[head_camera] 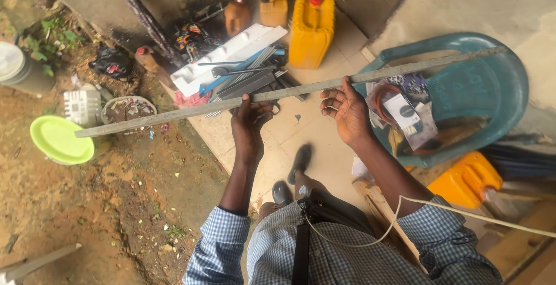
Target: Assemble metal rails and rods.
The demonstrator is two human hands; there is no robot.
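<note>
Checked blue sleeves (243, 250) and a dark strap (301, 256) filled the bottom of the view, with a pale cord (405, 201) looping across the right forearm. Both bare hands held a long grey metal bar (289, 92) stretched slantwise across the scene. Fingers of the left hand (249, 124) were wrapped around the bar from below, thumb on its near side. Fingers of the right hand (346, 110) curled under it in a looser hold, with the fingertips pressed to its lower edge. Beyond the left fingers lay a heap of metal strips (249, 79) and a white channel piece (229, 53), with a yellow jerrycan (311, 30) past them. Just right of the right fingers sat a green plastic chair (480, 88) holding small packages (408, 117). Far left of the left fingers, near the bar's end, stood a lime green lid (58, 139).
</note>
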